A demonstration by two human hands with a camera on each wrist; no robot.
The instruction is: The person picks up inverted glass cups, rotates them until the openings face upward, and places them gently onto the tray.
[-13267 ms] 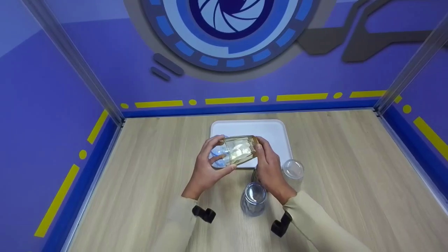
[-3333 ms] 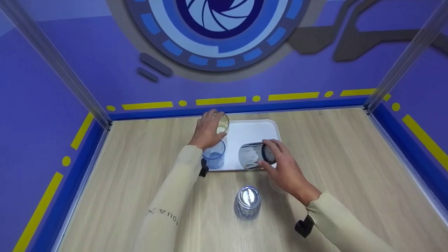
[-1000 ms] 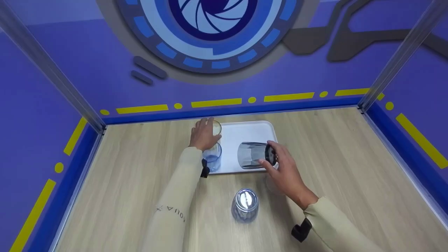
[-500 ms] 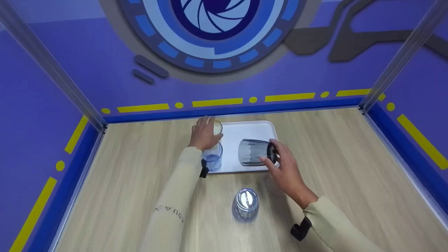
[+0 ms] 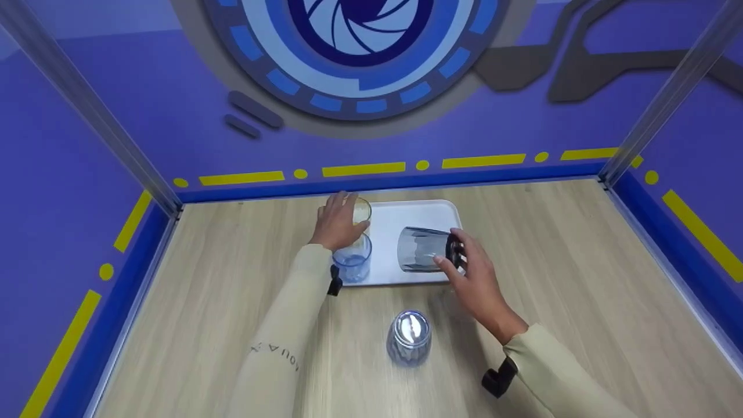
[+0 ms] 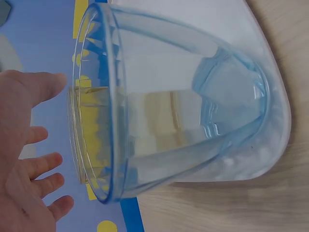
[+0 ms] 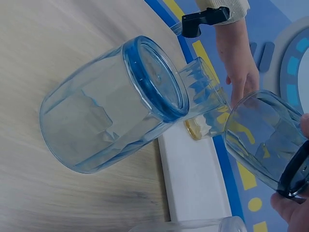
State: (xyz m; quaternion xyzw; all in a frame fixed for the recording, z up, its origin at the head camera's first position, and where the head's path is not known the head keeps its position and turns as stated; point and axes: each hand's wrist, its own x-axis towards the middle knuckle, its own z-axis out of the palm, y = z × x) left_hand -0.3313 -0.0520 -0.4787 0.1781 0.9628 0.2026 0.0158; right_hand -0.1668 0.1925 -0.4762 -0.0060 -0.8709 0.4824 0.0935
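Head view: right hand (image 5: 473,278) holds the grey glass (image 5: 422,249) on its side above the white tray (image 5: 406,217), fingers (image 5: 455,241) and thumb curled round the dark base end, open mouth facing left. Whether the glass touches the tray cannot be told. Left hand (image 5: 336,223) is at the tray's far-left corner, next to the yellow glass (image 5: 361,210), which stands upright on the tray. Blue glass (image 5: 352,260) stands upright on the tray's near-left corner, just in front of the yellow one and close to the left wrist. On the wooden table (image 5: 580,278), in front of the tray, a bluish glass (image 5: 409,338) stands upside down, apart from both hands.

Left wrist view: left hand (image 6: 26,164) shows fingers (image 6: 46,169) straight and spread, gripping nothing; fingertips lie beside the yellow glass (image 6: 91,140), seen through the blue glass (image 6: 164,106). Contact with the yellow glass cannot be told. Tray (image 6: 277,116) lies under both glasses.

Right wrist view: grey glass (image 7: 263,137) sits tilted in the right hand (image 7: 294,208), dark base near the fingertips. Inverted bluish glass (image 7: 111,106) is on the table (image 7: 58,38) beside the tray (image 7: 195,183). Yellow glass (image 7: 205,123) and blue glass (image 7: 200,89) are at the tray's far end, left hand (image 7: 241,79) beside them. A clear rim shows at the lower edge; what it belongs to cannot be told
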